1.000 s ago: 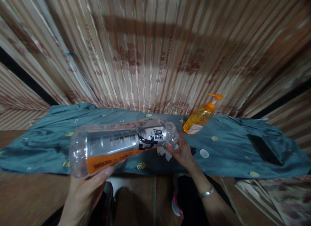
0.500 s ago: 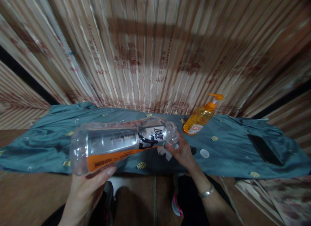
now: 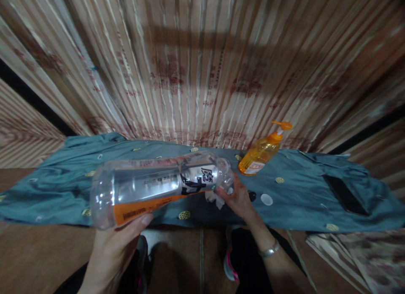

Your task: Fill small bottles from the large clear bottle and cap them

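Observation:
A large clear plastic bottle [image 3: 148,186], with a silver and orange label, lies on its side in the air above the cloth, its neck toward the right. My left hand [image 3: 118,239] grips it from below near the base, thumb along the orange band. At the neck end, my right hand [image 3: 236,197] has its fingers closed around the bottle's mouth. Some crumpled white tissue [image 3: 217,199] shows just under that hand. Close to the right hand are a small dark round object [image 3: 252,196] and a white disc [image 3: 266,199], both on the cloth.
A pump bottle [image 3: 260,155] of orange liquid stands behind my right hand. Farther right lies a dark phone [image 3: 344,195]. The teal patterned cloth [image 3: 300,205] covers the surface, and a pleated curtain [image 3: 196,74] hangs along its back edge.
The bottle has rolled very slightly in my hands, so the orange band shows a little less. Both hands keep their places, and the other things lie as before.

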Demonstrator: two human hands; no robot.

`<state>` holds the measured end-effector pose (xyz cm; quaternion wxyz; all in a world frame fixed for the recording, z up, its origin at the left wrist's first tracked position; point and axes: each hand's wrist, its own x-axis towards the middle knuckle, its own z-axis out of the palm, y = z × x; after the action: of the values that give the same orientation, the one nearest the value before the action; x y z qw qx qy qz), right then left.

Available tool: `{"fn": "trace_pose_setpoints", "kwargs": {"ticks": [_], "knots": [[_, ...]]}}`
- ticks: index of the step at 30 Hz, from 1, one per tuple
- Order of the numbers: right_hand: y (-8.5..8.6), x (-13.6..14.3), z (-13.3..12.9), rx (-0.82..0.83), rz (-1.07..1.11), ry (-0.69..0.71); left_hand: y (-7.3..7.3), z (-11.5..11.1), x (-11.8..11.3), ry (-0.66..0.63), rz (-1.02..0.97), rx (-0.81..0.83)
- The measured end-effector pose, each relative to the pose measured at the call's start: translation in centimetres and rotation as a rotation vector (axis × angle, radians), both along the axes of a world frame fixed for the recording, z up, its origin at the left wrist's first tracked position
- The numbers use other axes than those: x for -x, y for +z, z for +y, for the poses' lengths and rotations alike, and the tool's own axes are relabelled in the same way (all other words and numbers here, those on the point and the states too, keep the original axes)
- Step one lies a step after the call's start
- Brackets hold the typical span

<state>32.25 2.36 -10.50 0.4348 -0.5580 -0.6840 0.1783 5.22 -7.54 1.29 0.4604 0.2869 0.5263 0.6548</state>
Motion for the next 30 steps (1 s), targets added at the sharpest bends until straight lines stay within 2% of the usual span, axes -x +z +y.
{"fn": "trace_pose_setpoints", "kwargs": {"ticks": [11, 30], "knots": [[-0.04, -0.13, 0.04, -0.001, 0.002, 0.012, 0.55, 0.13, -0.49, 0.018, 0.008, 0.003], [-0.09, -0.09, 0.0, -0.003, -0.006, 0.003, 0.04, 0.06, 0.03, 0.033, -0.001, 0.01]]}}
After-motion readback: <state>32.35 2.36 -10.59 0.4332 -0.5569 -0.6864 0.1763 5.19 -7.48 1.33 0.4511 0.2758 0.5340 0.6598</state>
